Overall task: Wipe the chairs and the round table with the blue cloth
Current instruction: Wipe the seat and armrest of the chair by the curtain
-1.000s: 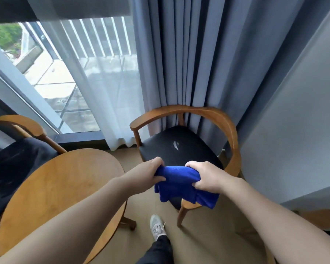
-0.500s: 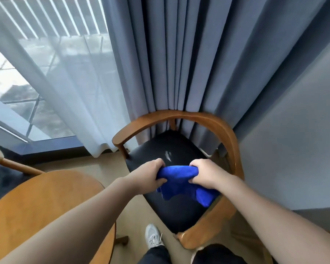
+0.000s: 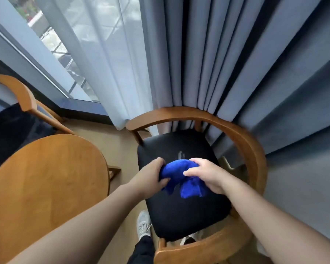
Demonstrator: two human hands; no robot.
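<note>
You're gripping the bunched blue cloth (image 3: 176, 171) with both hands, left hand (image 3: 151, 177) and right hand (image 3: 206, 175), fingers curled tight round it. You're holding it over the chair's black seat (image 3: 181, 212), tabletop (image 3: 46, 180) sitting just left.

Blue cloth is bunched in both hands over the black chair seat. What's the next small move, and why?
Probably lower the blue cloth onto the black seat and flatten it. The left hand and right hand both grip it bunched up over the seat, and a pale smudge shows just beyond them, so wiping could start there.
</note>
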